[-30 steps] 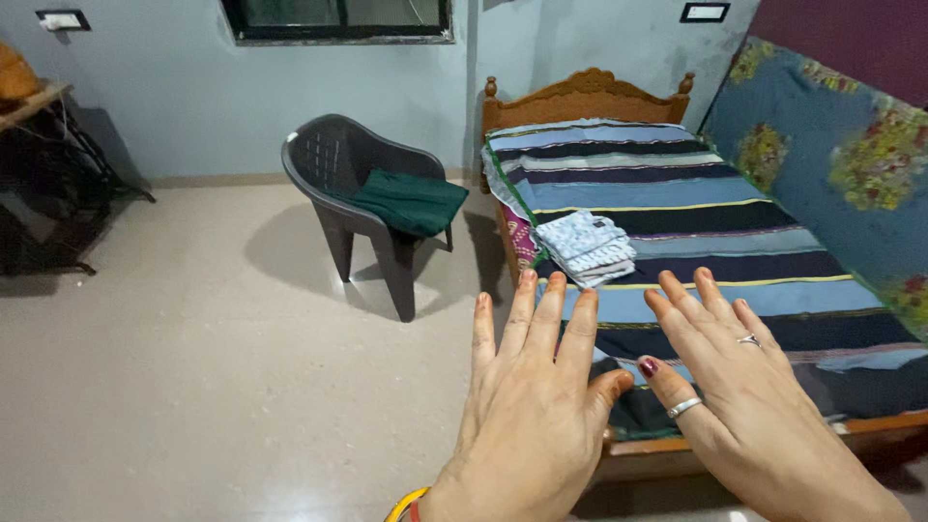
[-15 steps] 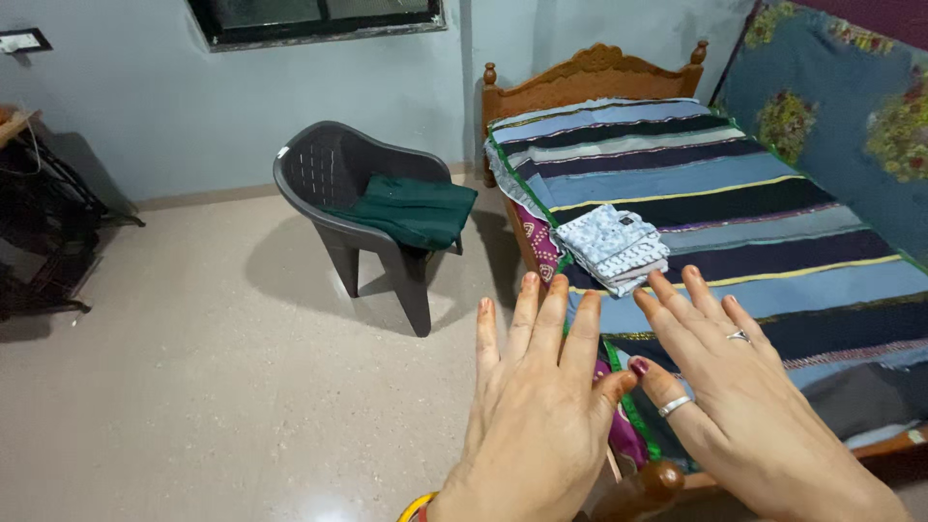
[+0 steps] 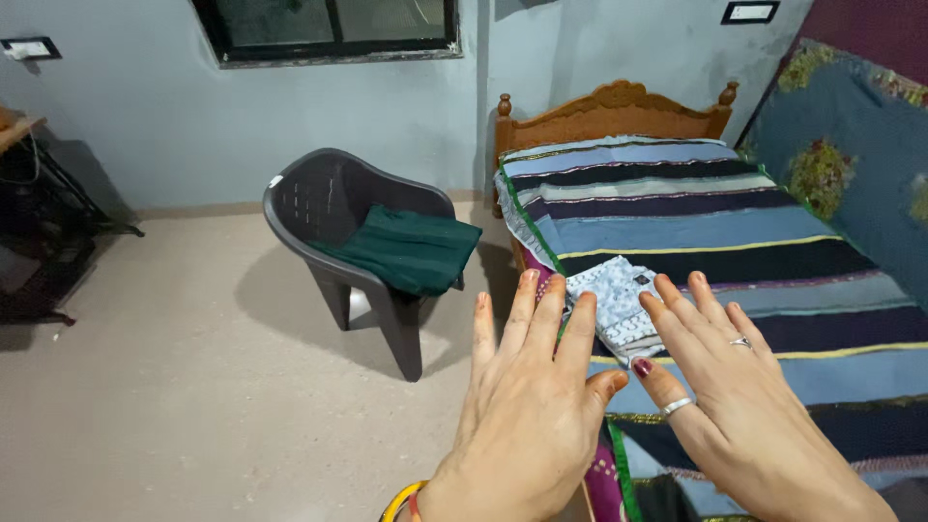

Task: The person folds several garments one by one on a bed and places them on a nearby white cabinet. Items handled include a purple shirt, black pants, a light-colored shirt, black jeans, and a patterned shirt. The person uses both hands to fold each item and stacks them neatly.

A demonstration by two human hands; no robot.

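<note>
My left hand (image 3: 527, 406) and my right hand (image 3: 739, 401) are held out flat in front of me, palms down, fingers spread, holding nothing. Just beyond the fingertips lies a folded pale blue patterned cloth (image 3: 619, 304) on the near edge of a bed with a striped blue and black cover (image 3: 696, 208). The right hand's fingers partly cover the cloth. My right hand wears two rings; a yellow and red bangle sits on my left wrist.
A dark grey plastic chair (image 3: 329, 208) stands left of the bed with a folded green cloth (image 3: 411, 249) on its seat. The wooden headboard (image 3: 614, 106) is against the back wall. A floral blue hanging (image 3: 851, 164) lines the right wall. A dark stand (image 3: 39, 232) is at far left.
The view has moved closer to the bed and chair. The folded pale blue cloth now lies right under my fingertips. Both hands keep the same flat, spread pose.
</note>
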